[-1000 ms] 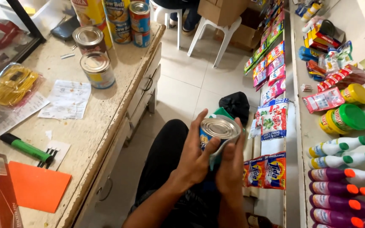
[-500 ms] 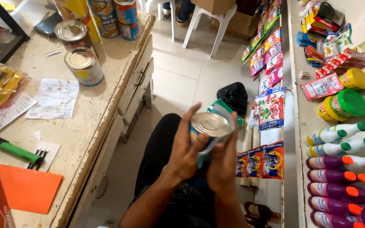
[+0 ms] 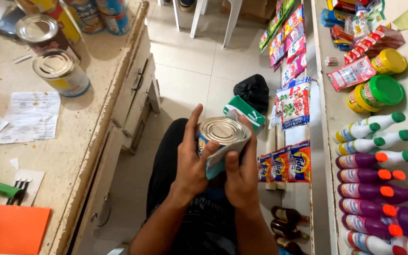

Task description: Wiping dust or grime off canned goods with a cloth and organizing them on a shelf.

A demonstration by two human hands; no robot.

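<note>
While the worn counter (image 3: 95, 118) is filling the left of the frame with two spare tins (image 3: 62, 72), the left hand (image 3: 192, 163) and right hand (image 3: 242, 174) are clasping a silver-topped can (image 3: 221, 132) at centre, pressing its loose label (image 3: 223, 158) flat.

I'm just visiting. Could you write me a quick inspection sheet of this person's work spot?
Surface: worn counter at the person's left.
Job's things: silver-topped tin can with its loose paper label, held over the lap.
Clutter: two cans, papers, orange sheet.
Grippers: left hand and right hand both grip the can.
Cables: nothing seen.
Surroundings: shelf of bottles, hanging sachets, tiled floor.
</note>
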